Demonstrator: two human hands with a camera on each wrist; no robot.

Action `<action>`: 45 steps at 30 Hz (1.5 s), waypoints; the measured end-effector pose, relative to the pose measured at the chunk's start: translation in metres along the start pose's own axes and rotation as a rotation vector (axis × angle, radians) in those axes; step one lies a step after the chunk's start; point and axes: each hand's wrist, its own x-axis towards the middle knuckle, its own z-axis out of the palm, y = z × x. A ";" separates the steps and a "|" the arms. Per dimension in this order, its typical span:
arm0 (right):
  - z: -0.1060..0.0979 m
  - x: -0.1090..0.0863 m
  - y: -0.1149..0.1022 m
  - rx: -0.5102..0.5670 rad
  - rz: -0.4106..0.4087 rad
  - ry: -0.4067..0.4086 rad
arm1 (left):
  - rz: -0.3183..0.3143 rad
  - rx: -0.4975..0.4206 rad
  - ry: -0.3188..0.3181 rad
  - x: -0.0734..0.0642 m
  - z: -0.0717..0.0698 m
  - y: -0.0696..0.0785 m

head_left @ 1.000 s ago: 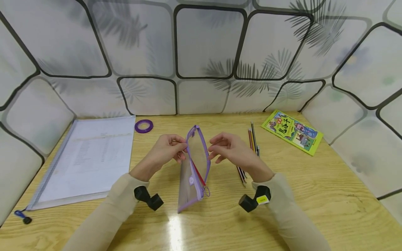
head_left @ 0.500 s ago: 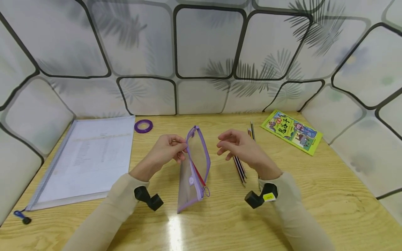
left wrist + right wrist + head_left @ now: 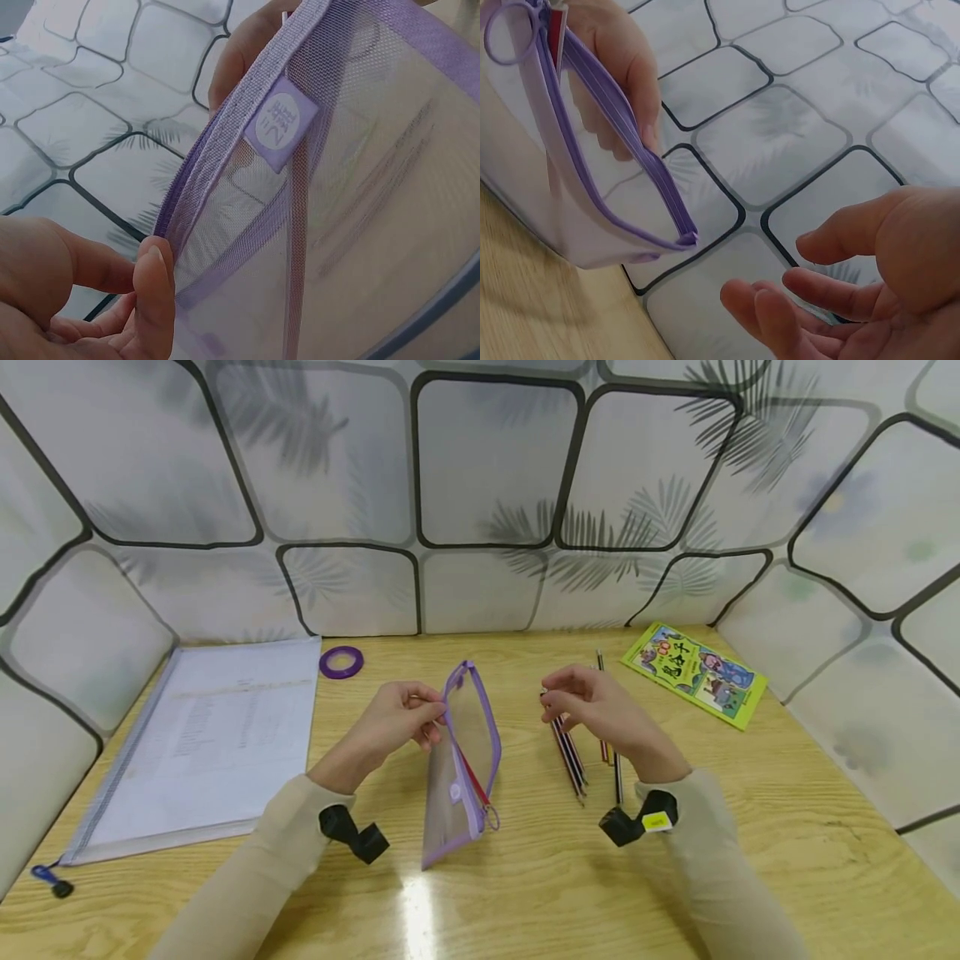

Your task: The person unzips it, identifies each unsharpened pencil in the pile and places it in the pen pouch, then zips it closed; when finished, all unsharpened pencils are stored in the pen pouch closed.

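My left hand [image 3: 390, 722] pinches the edge of a see-through mesh zip pouch [image 3: 442, 810] with purple trim, near its far end. The pouch stands on its side with its mouth spread apart, and a slim red stick-like thing [image 3: 472, 778] shows inside. In the left wrist view, thumb and finger grip the zip edge beside a small purple label [image 3: 281, 124]. To the right of the pouch, my right hand [image 3: 600, 714] hovers over several pencils [image 3: 567, 752], fingers loosely bent. Nothing shows between its fingers in the right wrist view. It partly covers the pencils.
A spiral-bound stack of white paper [image 3: 225, 735] lies at the left, with a purple tape roll [image 3: 341, 662] behind it. At the back right is a bright green booklet [image 3: 693, 672]. A patterned cloth wall [image 3: 480, 593] borders the table.
My right hand has moved away from the pouch's edge, rightward to above the pencils. My left hand and the pouch have stayed in place.
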 end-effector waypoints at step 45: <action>-0.054 0.024 0.100 -0.476 0.213 0.265 | -0.011 -0.025 0.000 0.002 -0.003 -0.002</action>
